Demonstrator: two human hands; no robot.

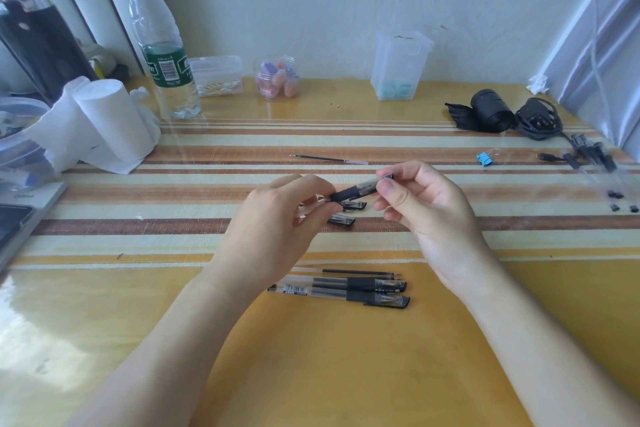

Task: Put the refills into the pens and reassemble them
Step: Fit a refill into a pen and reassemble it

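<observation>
Nearest, the yellow table (pixel 346 374) lies bare between the forearms. Just beyond, two capped pens (pixel 346 295) lie side by side, long axes left to right and caps to the right. A near refill (pixel 356 272) lies parallel just behind them.

Above the striped mat, the left hand (pixel 273 218) curls its fingers round one end of the held pen (pixel 349 192). The right hand (pixel 426 204) pinches the other end between thumb and forefinger. The pen's axis runs left to right, its right end tilted slightly up, and the black grip shows between the hands. Two loose caps (pixel 346 219) lie on the mat beneath.

Farther on, a far refill (pixel 329 159) lies left to right in open mat. A blue binder clip (pixel 483 159) sits well to the right, and a tissue roll (pixel 104 121) and a bottle (pixel 162 45) crowd the far left.
</observation>
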